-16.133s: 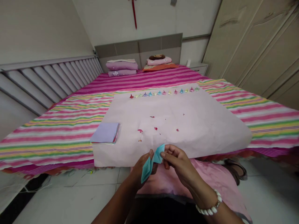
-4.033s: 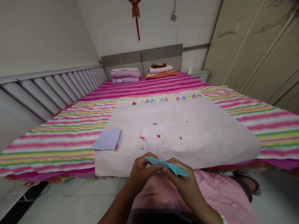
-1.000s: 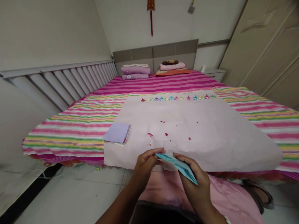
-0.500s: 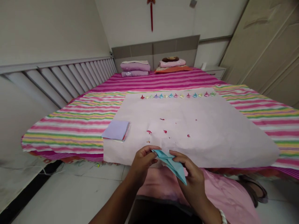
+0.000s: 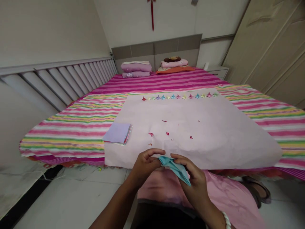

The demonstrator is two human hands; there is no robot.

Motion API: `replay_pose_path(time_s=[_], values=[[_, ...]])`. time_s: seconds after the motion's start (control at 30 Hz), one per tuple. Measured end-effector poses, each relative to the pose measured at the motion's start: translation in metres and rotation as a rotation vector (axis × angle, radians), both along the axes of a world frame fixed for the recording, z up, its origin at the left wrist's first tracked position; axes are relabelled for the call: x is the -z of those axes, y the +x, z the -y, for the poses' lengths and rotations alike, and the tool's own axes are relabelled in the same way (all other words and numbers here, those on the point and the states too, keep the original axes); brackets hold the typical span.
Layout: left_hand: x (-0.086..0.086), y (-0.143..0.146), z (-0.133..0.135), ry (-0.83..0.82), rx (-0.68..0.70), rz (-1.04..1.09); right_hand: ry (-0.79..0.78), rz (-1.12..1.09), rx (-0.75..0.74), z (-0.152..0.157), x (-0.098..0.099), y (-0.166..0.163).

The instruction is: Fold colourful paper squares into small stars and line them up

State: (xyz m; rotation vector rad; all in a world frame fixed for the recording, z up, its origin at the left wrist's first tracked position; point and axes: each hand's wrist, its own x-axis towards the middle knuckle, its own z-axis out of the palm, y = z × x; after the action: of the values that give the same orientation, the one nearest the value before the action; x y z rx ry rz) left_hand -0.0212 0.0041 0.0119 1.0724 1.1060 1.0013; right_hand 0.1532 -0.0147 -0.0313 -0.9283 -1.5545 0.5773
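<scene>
A folded piece of light blue origami paper [image 5: 177, 168] is held over my lap, just off the near edge of the bed. My right hand [image 5: 194, 175] grips its right side, thumb and fingers closed around it. At the paper's left end, my left hand [image 5: 149, 162] pinches the tip between thumb and fingers, with the index finger stretched above. A stack of square coloured paper [image 5: 118, 133], lilac on top, lies to the left on the large pale sheet [image 5: 214, 136]. Along that sheet's far edge runs a row of small folded paper pieces [image 5: 178, 96] in several colours.
Small red scraps [image 5: 167, 133] are scattered mid-sheet. The striped bedspread [image 5: 78, 117] spreads around it. Folded purple bedding [image 5: 136, 67] and a pink pile [image 5: 175, 63] stand by the headboard. A white radiator [image 5: 71, 79] runs along the left wall. A shoe [image 5: 257, 189] shows at lower right.
The blue paper has tilted and its folds at the left end look more opened. My left index finger has straightened above it. The whole view has shifted slightly.
</scene>
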Motion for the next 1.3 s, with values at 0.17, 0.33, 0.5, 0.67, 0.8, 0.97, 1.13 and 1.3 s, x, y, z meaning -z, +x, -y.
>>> replay_pose_path(time_s=[0.17,0.33,0.5,0.67,0.8,0.97,1.13,1.3], values=[[0.006,-0.002,-0.003,0.004,-0.09,0.033,-0.029,-0.022,-0.003,0.0,0.003,0.0],[0.007,0.001,-0.004,0.045,-0.13,0.001,-0.05,-0.035,-0.026,-0.001,0.005,0.001],[0.003,-0.003,-0.001,0.139,-0.026,-0.029,-0.09,-0.088,-0.047,-0.002,0.005,0.001],[0.0,-0.011,0.0,0.316,0.101,-0.181,-0.143,-0.149,-0.065,-0.001,0.001,0.0],[-0.001,-0.015,0.0,0.329,0.167,-0.289,-0.201,-0.205,-0.078,0.0,-0.003,-0.001],[-0.002,-0.017,-0.002,0.391,0.134,-0.395,-0.299,-0.267,-0.108,0.001,-0.005,-0.002],[-0.001,-0.015,-0.004,0.36,0.016,-0.395,-0.382,-0.309,-0.163,-0.001,-0.005,-0.001],[0.001,-0.011,-0.003,0.293,-0.03,-0.355,-0.391,-0.35,-0.202,-0.002,-0.008,-0.001]])
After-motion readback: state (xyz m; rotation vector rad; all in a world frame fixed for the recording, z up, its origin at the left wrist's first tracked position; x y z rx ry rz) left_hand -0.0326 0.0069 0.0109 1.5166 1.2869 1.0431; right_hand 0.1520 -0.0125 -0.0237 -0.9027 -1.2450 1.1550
